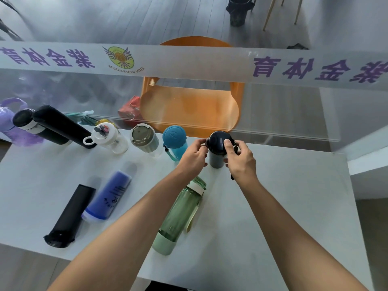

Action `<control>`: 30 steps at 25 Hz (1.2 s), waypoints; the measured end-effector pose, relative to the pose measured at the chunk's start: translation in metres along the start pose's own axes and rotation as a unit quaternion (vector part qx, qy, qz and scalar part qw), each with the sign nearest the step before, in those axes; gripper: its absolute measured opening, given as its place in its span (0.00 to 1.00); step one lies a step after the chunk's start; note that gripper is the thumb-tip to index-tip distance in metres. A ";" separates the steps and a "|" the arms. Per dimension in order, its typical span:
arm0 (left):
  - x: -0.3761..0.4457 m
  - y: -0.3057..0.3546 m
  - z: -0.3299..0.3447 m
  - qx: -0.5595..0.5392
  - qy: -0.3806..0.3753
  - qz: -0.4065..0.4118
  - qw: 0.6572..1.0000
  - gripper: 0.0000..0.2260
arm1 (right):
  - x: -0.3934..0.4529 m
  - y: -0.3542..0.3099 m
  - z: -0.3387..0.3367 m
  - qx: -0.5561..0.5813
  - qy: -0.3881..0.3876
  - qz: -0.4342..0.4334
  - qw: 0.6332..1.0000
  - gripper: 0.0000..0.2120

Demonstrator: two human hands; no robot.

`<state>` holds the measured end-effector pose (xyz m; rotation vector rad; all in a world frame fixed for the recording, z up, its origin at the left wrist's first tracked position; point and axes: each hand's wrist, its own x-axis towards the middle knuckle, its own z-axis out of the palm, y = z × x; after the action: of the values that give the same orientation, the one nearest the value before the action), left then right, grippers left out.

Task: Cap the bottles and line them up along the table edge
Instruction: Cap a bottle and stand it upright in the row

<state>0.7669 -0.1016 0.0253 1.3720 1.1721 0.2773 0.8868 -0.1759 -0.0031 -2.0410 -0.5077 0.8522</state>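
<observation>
Both hands gripped upright grey bottle (216,159) at far table (283,206) edge: left hand (194,157) fingers and right hand (240,159) fingers clamped on its dark cap (218,142).

I am seeing matt white table (283,206), smooth. Green bottle (180,215) is looking like translucent glossy plastic with matt pale sleeve at base. Blue bottle (107,196) is appearing frosted, translucent. Black flask (69,215) is showing matt finish. Dark cap (218,141) is gleaming, glossy plastic. Glass partition (273,114) is reflecting; its banner strip is looking frosted.
</observation>
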 end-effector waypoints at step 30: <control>-0.122 -0.203 -0.318 0.415 -0.054 -0.016 0.908 0.32 | -0.228 -0.004 0.278 -0.224 -0.222 -0.075 0.946 0.27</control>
<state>0.3755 -0.0547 -0.0179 2.0648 1.2714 -0.3740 0.5284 -0.1614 -0.0264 -2.1683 -1.1837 1.1925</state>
